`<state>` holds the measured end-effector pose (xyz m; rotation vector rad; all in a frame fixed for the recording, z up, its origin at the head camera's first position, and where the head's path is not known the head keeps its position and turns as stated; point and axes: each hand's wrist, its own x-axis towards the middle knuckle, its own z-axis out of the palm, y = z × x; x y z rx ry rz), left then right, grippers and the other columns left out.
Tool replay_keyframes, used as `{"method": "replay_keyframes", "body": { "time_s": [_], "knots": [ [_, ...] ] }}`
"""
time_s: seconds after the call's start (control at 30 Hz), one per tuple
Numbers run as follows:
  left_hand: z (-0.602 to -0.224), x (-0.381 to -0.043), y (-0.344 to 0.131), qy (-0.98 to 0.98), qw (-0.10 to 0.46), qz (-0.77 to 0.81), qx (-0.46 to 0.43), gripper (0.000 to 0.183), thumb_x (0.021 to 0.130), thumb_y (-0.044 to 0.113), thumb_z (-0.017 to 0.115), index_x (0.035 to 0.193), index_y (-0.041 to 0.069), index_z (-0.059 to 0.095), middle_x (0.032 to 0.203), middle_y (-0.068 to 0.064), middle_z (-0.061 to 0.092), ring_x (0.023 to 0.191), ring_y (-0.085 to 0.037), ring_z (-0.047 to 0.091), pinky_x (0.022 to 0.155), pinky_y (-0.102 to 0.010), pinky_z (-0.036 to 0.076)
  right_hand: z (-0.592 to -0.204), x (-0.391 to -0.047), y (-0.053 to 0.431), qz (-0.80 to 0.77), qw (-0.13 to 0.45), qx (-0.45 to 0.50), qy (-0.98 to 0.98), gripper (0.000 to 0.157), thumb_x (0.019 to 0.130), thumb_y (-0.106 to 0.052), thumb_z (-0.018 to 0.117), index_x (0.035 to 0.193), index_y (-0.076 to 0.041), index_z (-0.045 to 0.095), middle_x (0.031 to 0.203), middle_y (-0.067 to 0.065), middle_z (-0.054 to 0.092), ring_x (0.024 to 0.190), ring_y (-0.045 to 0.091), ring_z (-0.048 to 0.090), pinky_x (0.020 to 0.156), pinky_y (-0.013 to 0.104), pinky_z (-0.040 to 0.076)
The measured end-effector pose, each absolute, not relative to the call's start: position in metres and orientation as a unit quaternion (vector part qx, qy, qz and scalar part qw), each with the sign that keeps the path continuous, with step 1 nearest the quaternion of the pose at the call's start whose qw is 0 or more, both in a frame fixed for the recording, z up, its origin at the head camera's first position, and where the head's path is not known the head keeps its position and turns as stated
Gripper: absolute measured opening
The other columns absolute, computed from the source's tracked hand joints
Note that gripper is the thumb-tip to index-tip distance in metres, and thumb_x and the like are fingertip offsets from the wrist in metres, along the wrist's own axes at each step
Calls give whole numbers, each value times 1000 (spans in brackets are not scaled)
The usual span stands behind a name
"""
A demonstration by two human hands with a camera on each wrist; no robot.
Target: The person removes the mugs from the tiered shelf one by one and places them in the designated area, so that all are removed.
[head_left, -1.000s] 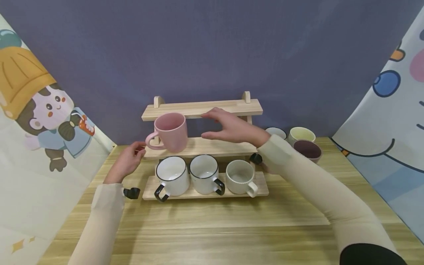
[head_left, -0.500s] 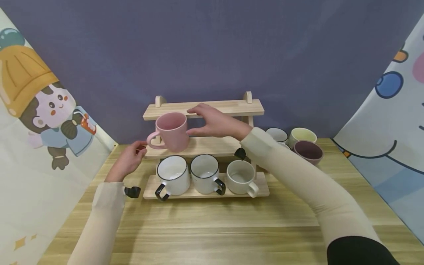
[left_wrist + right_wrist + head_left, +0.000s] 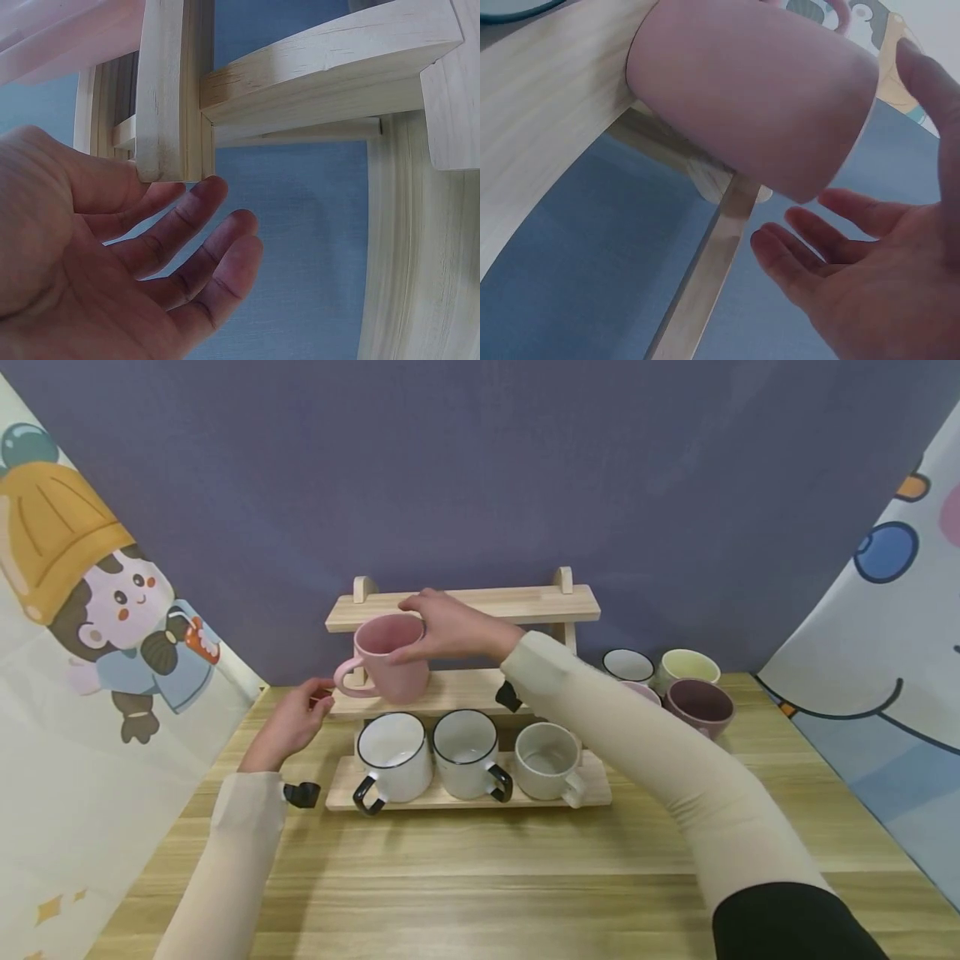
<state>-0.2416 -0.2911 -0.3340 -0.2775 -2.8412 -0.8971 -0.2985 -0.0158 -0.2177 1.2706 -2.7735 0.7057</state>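
A pink mug [image 3: 401, 672] stands upright at the left end of the middle board of a wooden shelf [image 3: 480, 689], its handle pointing left. My right hand [image 3: 461, 631] reaches around the mug's right side, thumb in front and fingers behind. In the right wrist view the thumb and fingers of that hand [image 3: 885, 262] spread beside the mug [image 3: 757, 90], with a gap at the thumb. My left hand [image 3: 288, 727] is at the left end of the middle board. There its thumb and fingers hold the board's end [image 3: 169, 142] between them, in the left wrist view.
On the lower board stand two white mugs with black rims [image 3: 405, 777] [image 3: 465, 772] and a pale grey mug [image 3: 543, 764]. Several more cups, among them a yellow cup [image 3: 690, 667] and a dark purple cup [image 3: 701, 710], stand right of the shelf. The top board [image 3: 495, 603] overhangs behind the pink mug.
My right hand has moved left along the shelf to the pink mug, its fingers now behind the rim and thumb in front. The left hand and the mug have stayed put.
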Motion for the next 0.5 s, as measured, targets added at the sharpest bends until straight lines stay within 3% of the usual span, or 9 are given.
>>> {"method": "replay_keyframes", "body": {
  "time_s": [0.27, 0.5],
  "knots": [
    [-334, -242, -290, -946, 80, -300, -95, 32, 99, 5, 43, 127, -11, 47, 111, -30, 55, 97, -40, 55, 81, -50, 45, -221, -303, -27, 201, 3, 404, -892, 86, 77, -55, 71, 136, 2, 46, 134, 16, 48, 124, 24, 42, 101, 32, 35],
    [-334, -241, -291, -945, 81, -301, -94, 32, 99, 4, 43, 127, -11, 47, 111, -30, 55, 95, -39, 55, 80, -49, 46, -224, -304, -32, 200, 29, 400, -894, 78, 77, -51, 71, 130, 3, 52, 125, 14, 55, 115, 21, 48, 95, 30, 39]
  ]
}}
